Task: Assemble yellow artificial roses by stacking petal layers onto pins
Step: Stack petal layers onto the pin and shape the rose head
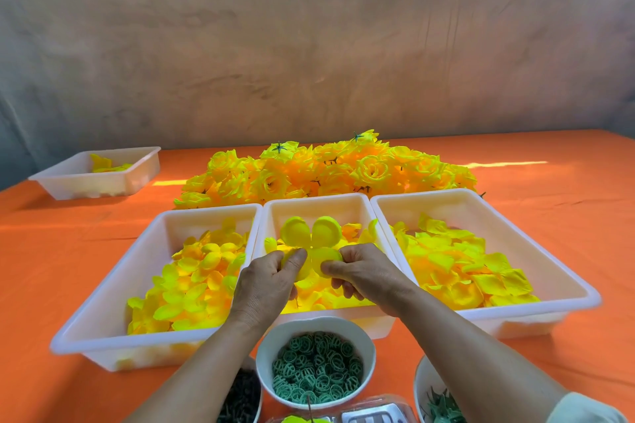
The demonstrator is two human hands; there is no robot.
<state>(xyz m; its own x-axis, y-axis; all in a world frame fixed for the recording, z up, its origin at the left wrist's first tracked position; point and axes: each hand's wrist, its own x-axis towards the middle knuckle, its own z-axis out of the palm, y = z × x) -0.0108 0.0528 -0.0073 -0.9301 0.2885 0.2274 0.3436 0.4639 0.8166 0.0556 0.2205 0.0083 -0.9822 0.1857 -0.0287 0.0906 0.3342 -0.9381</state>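
Note:
A yellow petal layer [311, 233] with round lobes is held up over the middle white tray [318, 204]. My left hand [271, 280] pinches its lower left lobe and my right hand [360, 271] pinches its lower right lobe. Loose yellow petal layers fill the left tray [113, 306], the middle tray and the right tray [536, 251]. A heap of finished yellow roses [326, 172] lies behind the trays. No pin shows between my fingers.
A white bowl of green ring parts [316, 367] stands in front of my wrists. A dark bowl [240, 398] is at its left, a bowl of green leaf parts [436, 402] at its right. A small tray [99, 175] sits far left on the orange cloth [567, 189].

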